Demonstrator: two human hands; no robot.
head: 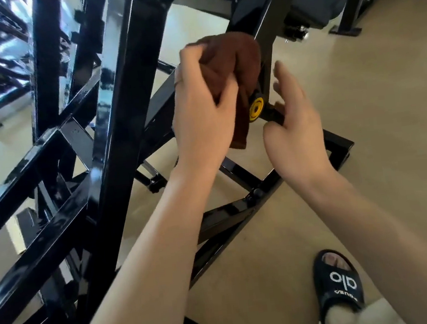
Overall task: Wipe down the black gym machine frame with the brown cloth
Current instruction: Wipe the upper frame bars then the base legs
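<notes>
The left hand (202,107) is gripping the bunched brown cloth (237,79) against the black frame post (268,49) at centre frame, the right hand (293,123) is hovering released, and next the wiping probably needs to go down this post

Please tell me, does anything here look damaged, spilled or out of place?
Nothing stands out. The left hand grips the brown cloth against the black frame, the right hand is open beside it, and the floor shows no spill.

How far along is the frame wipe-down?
Mid-job. The left hand grips the bunched brown cloth against the frame post above the yellow knob; the right hand is open beside it. Glossy near bars may be wiped, though I can't confirm. Floor-level bars look untouched.
</notes>
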